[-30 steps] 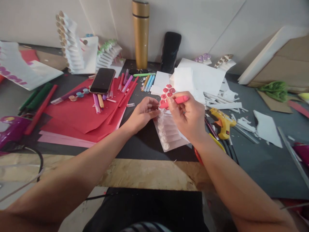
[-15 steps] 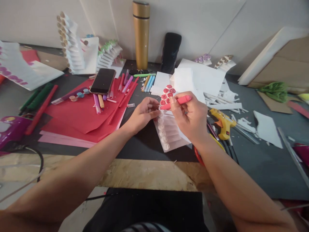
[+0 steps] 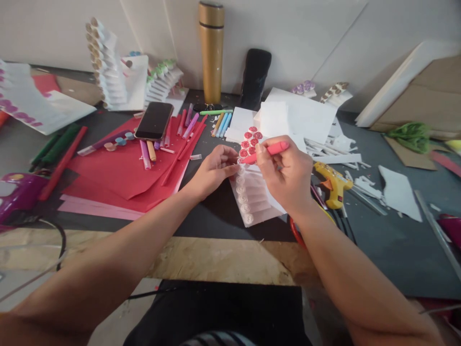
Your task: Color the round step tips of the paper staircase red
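Between my hands stands a white paper model [image 3: 257, 194] made of rolled tubes on a sheet. Its upper tube ends [image 3: 248, 144] are coloured red, while the lower row of tube ends [image 3: 242, 198] is white. My right hand [image 3: 286, 173] grips a red-pink felt-tip pen [image 3: 268, 151], its tip at a tube end near the border of red and white. My left hand [image 3: 219, 168] rests at the model's left edge, thumb and fingers closed around that side. What its fingertips press on is partly hidden.
To the left lie red paper sheets [image 3: 111, 173], several markers and a phone [image 3: 154, 121]. A gold bottle [image 3: 212, 53] and a black case [image 3: 255, 77] stand behind. On the right are a yellow glue gun [image 3: 334, 185], paper scraps [image 3: 399, 192] and a metal ruler [image 3: 437, 230].
My right hand and the pen have shifted very slightly right, with the tip still at about the same tube end. My left hand stays in place.
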Available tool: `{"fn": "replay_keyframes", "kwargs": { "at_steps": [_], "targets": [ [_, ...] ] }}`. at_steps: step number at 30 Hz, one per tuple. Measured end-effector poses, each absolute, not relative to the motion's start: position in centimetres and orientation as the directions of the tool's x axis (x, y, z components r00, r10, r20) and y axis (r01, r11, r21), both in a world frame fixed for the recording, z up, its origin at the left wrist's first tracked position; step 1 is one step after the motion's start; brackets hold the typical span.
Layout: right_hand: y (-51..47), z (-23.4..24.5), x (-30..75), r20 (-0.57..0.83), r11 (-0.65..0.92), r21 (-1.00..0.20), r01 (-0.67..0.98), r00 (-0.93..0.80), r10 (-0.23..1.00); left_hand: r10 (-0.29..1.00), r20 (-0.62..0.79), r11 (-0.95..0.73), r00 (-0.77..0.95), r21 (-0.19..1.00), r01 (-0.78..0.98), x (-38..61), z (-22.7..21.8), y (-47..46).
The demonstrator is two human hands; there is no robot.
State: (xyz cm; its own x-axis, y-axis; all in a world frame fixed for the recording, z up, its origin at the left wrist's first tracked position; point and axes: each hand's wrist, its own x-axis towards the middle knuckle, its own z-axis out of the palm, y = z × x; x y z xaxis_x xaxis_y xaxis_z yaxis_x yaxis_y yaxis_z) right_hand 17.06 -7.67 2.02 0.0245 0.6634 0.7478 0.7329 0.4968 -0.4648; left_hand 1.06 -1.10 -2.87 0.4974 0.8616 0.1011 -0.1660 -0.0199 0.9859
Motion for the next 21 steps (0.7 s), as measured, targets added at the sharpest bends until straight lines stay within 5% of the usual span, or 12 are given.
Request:
{"fn": "replay_keyframes", "kwargs": {
  "at_steps": [21],
  "targets": [
    [-7.55,1.97,17.24,0.746,0.471,-0.473,0.745,0.054,0.664,0.856,0.120,-0.043,0.503,0.986,-0.163,0.94,-3.15,-0.86]
  ]
}}
